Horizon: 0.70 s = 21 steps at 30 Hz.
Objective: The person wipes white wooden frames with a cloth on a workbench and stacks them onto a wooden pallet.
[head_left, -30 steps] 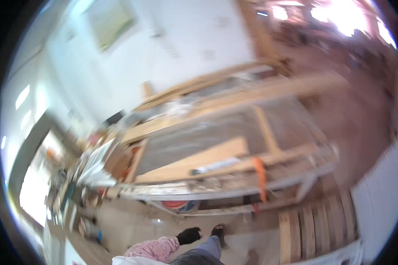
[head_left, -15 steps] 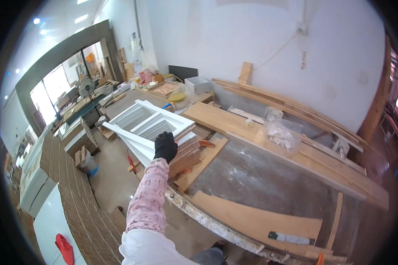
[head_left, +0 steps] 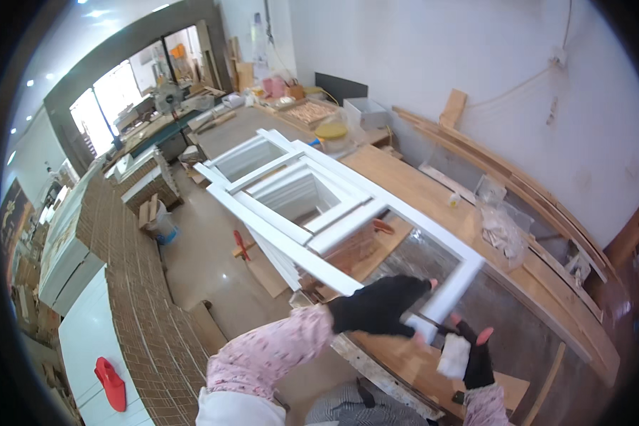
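A long white panel frame (head_left: pixel 376 200) lies on a stack of similar white frames, its near end reaching over the workbench toward me. My left hand (head_left: pixel 380 307), in a black glove with bare fingertips, grips the near end rail, thumb and fingers on either side; motion blurs it slightly. Just right of that corner is my right hand (head_left: pixel 478 361), gloved the same way. It holds a small white wad (head_left: pixel 454 356), whose exact kind I cannot make out. Below the top frame, the brownish edges of the stack (head_left: pixel 344 252) show through its opening.
A long wooden board (head_left: pixel 405 181) runs along the bench's far side, with a plastic bag (head_left: pixel 503 234) on it. To the left stand stacked white panels (head_left: pixel 85 334) bearing a red shoe-like object (head_left: pixel 110 384). A bucket (head_left: pixel 162 224) and red-handled clamp (head_left: pixel 241 245) are near the stack.
The top white frame has come toward me, past the stack's near end. My left hand has moved right and nearer with it. My right hand with the white wad has come into view.
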### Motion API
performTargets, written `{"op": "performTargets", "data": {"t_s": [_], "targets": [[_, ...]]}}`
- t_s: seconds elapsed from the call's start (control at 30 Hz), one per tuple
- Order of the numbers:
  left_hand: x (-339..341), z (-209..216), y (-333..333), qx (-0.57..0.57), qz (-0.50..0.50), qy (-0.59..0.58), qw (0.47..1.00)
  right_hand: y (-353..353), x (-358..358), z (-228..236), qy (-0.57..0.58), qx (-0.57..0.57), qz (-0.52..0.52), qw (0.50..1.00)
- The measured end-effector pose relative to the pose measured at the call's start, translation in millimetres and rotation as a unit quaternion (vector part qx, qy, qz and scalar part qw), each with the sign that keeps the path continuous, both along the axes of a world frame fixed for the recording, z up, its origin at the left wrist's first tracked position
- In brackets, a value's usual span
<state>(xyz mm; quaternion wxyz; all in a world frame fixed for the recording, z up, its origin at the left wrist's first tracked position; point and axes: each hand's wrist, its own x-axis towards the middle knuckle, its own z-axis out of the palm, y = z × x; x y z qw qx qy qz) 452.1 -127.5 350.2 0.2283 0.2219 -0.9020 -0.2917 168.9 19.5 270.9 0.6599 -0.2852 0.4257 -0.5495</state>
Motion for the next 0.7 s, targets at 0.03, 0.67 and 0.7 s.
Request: {"op": "performTargets", "data": {"t_s": [0.03, 0.67, 0.7], "targets": [[9, 7, 8, -0.011, -0.073, 0.002, 0.997, -8, -20, -4, 0.028, -0.006, 0.01, 1.0], [-125, -171, 14, -0.028, -0.039, -0.168, 0.985, 174, -420, -129, 0.709, 0.265, -0.088, 0.648], [-130, -175, 12, -0.024, -0.041, -0.175, 0.983, 168, -423, -133, 0.697, 0.282, -0.095, 0.653]]}}
